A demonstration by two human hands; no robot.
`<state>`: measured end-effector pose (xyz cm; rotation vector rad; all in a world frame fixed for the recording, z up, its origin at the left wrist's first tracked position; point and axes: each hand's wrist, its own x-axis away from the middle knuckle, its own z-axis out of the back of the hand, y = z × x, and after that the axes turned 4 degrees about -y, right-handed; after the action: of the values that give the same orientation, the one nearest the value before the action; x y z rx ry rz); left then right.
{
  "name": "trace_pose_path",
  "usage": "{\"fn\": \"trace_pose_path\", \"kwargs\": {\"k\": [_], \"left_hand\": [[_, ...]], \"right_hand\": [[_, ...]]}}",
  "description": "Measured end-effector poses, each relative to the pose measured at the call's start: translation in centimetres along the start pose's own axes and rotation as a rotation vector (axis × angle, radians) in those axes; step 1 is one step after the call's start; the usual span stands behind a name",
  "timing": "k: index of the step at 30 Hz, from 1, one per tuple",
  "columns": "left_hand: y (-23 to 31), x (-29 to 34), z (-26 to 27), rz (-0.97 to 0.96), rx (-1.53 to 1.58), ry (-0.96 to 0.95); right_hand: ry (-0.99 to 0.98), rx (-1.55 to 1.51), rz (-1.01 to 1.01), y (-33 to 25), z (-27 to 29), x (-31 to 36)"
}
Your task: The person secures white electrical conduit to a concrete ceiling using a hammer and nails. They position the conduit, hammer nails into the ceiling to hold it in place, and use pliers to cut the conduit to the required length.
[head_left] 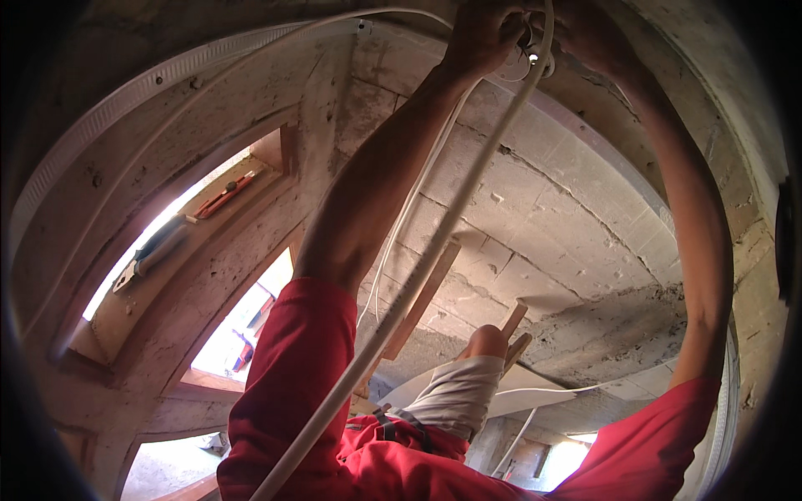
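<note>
Both my arms reach up to the top edge of the view. My left hand [486, 35] has its fingers curled and pinched beside a round white fitting [545, 67] with thin wire ends. What it grips is too small and shaded to make out. Across from it, my right hand [595, 40] is closed too, its fingertips close to the other hand's and partly hidden behind a thick white cable [451, 213]. This cable rises from the lower left, past my left sleeve, and runs between the hands. A thinner white cable [407, 209] hangs down beside my left forearm.
Grey block wall [551, 209] fills the middle. A pale perforated strip [109, 113] curves along the upper left. On a window ledge lie a red-handled tool [224, 196] and a dark-handled tool [150, 246]. Wooden pieces [426, 301] stand near my leg.
</note>
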<state>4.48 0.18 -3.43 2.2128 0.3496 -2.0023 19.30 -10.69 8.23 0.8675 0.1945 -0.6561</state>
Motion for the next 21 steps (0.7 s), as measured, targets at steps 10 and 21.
{"fn": "trace_pose_path", "kwargs": {"k": [10, 21], "left_hand": [[-1.2, -0.2, -0.6, -0.082, -0.005, 0.034], [1.7, -0.1, -0.5, 0.039, 0.070, 0.015]], "right_hand": [[0.135, 0.537, 0.237, 0.2, -0.8, 0.0], [-0.009, 0.259, -0.156, 0.1, -2.6, -0.9]]}}
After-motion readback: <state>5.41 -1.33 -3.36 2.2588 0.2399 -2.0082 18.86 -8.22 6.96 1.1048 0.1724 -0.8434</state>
